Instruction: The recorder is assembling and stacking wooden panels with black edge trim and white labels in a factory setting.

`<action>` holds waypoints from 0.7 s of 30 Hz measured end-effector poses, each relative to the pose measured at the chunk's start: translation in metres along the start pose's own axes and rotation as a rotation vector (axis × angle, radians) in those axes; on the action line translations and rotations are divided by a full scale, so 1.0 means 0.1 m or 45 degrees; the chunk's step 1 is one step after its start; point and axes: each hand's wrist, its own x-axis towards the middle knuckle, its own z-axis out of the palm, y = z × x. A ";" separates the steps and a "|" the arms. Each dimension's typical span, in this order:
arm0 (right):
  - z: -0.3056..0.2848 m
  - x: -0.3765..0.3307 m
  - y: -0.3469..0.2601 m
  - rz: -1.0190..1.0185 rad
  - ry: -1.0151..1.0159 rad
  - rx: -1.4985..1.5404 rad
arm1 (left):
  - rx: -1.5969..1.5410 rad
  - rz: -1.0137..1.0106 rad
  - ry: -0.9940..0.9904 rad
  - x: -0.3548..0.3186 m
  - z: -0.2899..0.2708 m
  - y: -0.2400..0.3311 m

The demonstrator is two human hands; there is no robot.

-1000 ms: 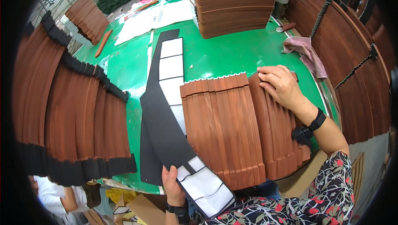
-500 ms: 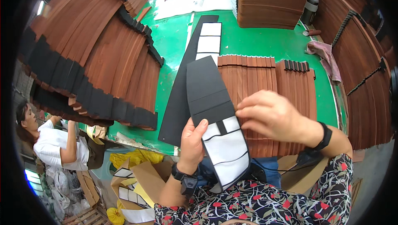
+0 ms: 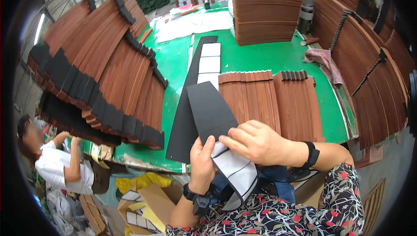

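Note:
A long black strip [image 3: 210, 108], with white patches framed by dark lines on its lower part, slants up from my lap over the table's front edge. My left hand [image 3: 202, 164] grips its left edge near the middle, thumb on top. My right hand [image 3: 263, 144] has its fingers bent and pressed together on the strip's middle, hiding part of the join between black and white. Beneath its upper end lie a longer black panel [image 3: 180, 134] and a white-patched strip [image 3: 210, 64]. Just beyond my right hand are rows of brown wood-grain strips [image 3: 249, 101].
Tall stacks of brown strips with black ends [image 3: 117, 88] lean at the left; another brown stack [image 3: 267, 14] stands at the back of the green table [image 3: 256, 58]. A flask [image 3: 306, 14] and pink cloth [image 3: 323, 62] lie right. A person [image 3: 65, 166] works at left, above open cartons [image 3: 152, 201].
My right hand has come down and left onto the strip, from just off its right edge. My left hand keeps its grip. The view has tilted up, showing more of the far side.

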 end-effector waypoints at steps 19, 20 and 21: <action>-0.11 -0.48 1.40 1.144 0.211 0.644 | 0.033 -0.038 0.085 0.14 -0.19 -0.25; -0.11 -0.57 1.57 1.130 0.183 0.550 | 0.044 -0.025 0.103 0.15 -0.22 -0.29; -0.13 -0.64 1.68 1.155 0.141 0.487 | 0.033 -0.015 0.107 0.16 -0.19 -0.28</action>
